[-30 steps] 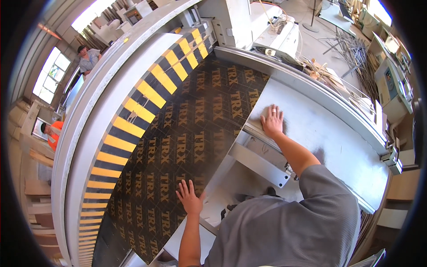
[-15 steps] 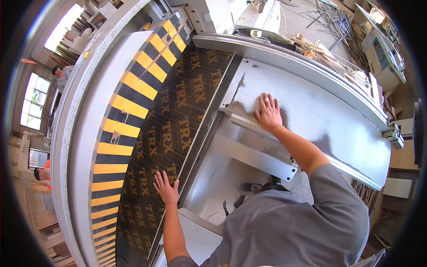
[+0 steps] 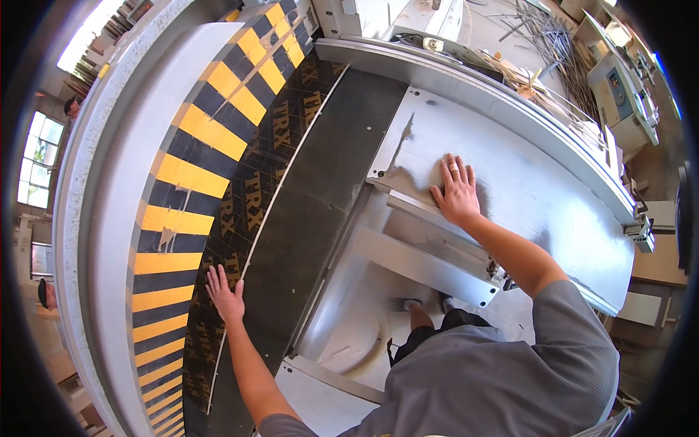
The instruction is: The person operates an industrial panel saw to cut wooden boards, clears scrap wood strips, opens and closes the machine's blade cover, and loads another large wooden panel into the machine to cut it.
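A dark panel [image 3: 244,197] with gold printing lies on the machine's black bed [image 3: 320,175], its far part hidden under a beam [image 3: 186,178] striped yellow and black. Flat on the panel, close to its pale right edge, rests my left hand [image 3: 227,295] with the fingers spread. My right hand [image 3: 459,193], a ring on one finger, lies palm down on the silvery metal side table [image 3: 524,153]. Its fingers are stretched out, and neither hand grips anything.
A raised metal rail [image 3: 466,73] borders the side table at the back. Between bed and side table is an open gap crossed by a metal bar [image 3: 415,262], with my legs below. Offcuts [image 3: 539,95] lie beyond the rail. Two people are partly visible at far left.
The panel has slid left, further under the striped beam, baring a wide strip of black bed. My left hand has moved left with it. My right hand remains flat on the side table.
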